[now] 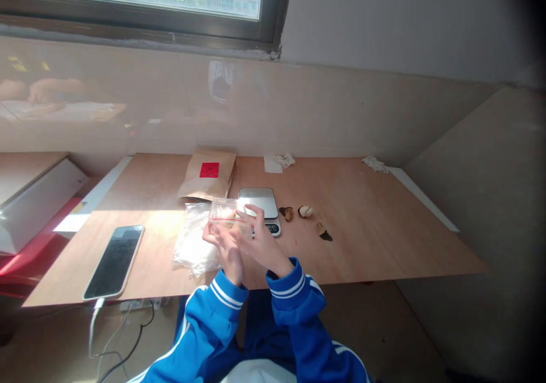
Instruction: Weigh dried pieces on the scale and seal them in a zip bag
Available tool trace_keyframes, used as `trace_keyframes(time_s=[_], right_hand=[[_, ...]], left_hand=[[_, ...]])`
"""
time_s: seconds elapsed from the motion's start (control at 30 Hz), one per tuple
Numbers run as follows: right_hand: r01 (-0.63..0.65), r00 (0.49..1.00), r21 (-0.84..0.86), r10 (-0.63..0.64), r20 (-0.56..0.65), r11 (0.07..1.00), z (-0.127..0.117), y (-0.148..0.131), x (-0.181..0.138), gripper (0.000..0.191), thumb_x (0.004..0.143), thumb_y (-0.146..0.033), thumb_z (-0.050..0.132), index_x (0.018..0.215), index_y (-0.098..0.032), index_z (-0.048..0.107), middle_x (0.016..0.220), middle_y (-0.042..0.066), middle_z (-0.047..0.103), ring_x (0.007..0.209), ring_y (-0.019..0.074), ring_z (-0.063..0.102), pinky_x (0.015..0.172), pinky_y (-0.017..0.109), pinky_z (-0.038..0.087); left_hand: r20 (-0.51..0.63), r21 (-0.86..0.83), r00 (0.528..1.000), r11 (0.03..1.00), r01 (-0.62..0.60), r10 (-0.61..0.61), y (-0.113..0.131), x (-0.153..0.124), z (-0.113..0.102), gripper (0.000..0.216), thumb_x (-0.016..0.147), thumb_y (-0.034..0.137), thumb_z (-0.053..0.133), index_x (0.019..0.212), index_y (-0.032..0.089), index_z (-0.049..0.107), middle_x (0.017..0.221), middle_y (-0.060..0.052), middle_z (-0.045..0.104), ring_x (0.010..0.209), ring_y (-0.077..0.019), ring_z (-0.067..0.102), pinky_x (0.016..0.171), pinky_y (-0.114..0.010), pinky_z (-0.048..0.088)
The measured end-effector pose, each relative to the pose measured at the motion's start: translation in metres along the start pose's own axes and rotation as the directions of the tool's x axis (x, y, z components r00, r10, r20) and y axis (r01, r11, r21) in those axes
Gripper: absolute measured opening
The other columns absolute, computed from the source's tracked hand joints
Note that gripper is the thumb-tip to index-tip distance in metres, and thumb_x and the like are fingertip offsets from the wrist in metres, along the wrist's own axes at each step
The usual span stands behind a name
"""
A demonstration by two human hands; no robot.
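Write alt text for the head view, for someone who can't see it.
The left hand holds a small clear bag, the right hand at its edge, near a digital scale on a wooden table. Three small pieces lie right of the scale; clear plastic, a brown paper bag and a phone lie left.

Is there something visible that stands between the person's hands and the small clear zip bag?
Nothing visible does. The left hand holds the clear zip bag, and the right hand has its fingers at it. The scale and plastic packaging lie on the table, not between.
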State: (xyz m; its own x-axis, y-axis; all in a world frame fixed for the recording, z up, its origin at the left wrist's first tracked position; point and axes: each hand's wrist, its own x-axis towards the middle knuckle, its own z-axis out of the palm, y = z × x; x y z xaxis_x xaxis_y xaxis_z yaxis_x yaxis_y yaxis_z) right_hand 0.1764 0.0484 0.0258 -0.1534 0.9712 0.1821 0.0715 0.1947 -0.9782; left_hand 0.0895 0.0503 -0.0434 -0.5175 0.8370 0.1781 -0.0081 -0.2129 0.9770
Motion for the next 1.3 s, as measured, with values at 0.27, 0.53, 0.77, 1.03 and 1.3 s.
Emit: trace_keyframes(time_s=[0.27,0.53,0.77,1.03,1.3], right_hand=[[-0.006,0.988,0.278,0.049,-0.147,0.961,-0.018,0.017,0.000,0.037,0.087,-0.055,0.055,0.096,-0.020,0.066,0.110,0.008,0.071,0.104,0.0235,0.066,0.098,0.042,0.051],[-0.017,0.982,0.100,0.035,-0.183,0.995,-0.045,0.041,-0.003,0.039,0.088,-0.053,0.056,0.102,-0.020,0.071,0.108,0.007,0.072,0.106,0.0241,0.065,0.098,0.042,0.049],[-0.043,0.980,0.041,0.050,-0.195,0.998,-0.061,0.059,-0.009,0.035,0.087,-0.048,0.059,0.099,-0.018,0.071,0.095,0.008,0.075,0.097,0.0244,0.069,0.093,0.040,0.051],[-0.103,0.932,0.124,0.140,-0.334,0.987,-0.068,0.081,-0.012,0.039,0.076,-0.055,0.067,0.089,-0.018,0.069,0.086,0.008,0.076,0.090,0.0256,0.071,0.086,0.037,0.054],[-0.035,0.962,-0.002,0.033,-0.272,0.999,-0.075,0.089,-0.017,0.043,0.088,-0.057,0.050,0.103,-0.020,0.068,0.098,0.008,0.075,0.096,0.0262,0.070,0.087,0.039,0.054]], left_hand=[[-0.005,-0.070,0.998,0.995,-0.064,0.063,0.020,0.024,-0.008,0.041,0.089,0.045,0.053,0.121,0.023,0.040,0.134,-0.011,0.048,0.128,-0.0211,0.045,0.109,-0.044,0.034],[0.347,-0.007,0.937,0.999,0.036,-0.031,0.014,0.042,-0.026,0.033,0.083,0.047,0.061,0.095,0.016,0.064,0.077,-0.002,0.068,0.073,-0.0156,0.064,0.075,-0.030,0.050],[0.298,0.017,0.954,0.999,0.035,-0.039,-0.004,0.047,-0.030,0.027,0.078,0.046,0.068,0.078,0.018,0.067,0.069,-0.001,0.069,0.068,-0.0171,0.064,0.074,-0.032,0.051],[0.453,0.071,0.891,0.997,-0.015,-0.019,-0.020,0.047,-0.036,0.040,0.090,0.049,0.049,0.100,0.016,0.069,0.100,-0.008,0.071,0.091,-0.0179,0.065,0.088,-0.030,0.047],[0.295,0.176,0.955,0.984,-0.019,-0.034,-0.028,0.049,-0.036,0.033,0.082,0.048,0.061,0.084,0.017,0.068,0.077,-0.004,0.070,0.076,-0.0162,0.064,0.078,-0.027,0.048]])
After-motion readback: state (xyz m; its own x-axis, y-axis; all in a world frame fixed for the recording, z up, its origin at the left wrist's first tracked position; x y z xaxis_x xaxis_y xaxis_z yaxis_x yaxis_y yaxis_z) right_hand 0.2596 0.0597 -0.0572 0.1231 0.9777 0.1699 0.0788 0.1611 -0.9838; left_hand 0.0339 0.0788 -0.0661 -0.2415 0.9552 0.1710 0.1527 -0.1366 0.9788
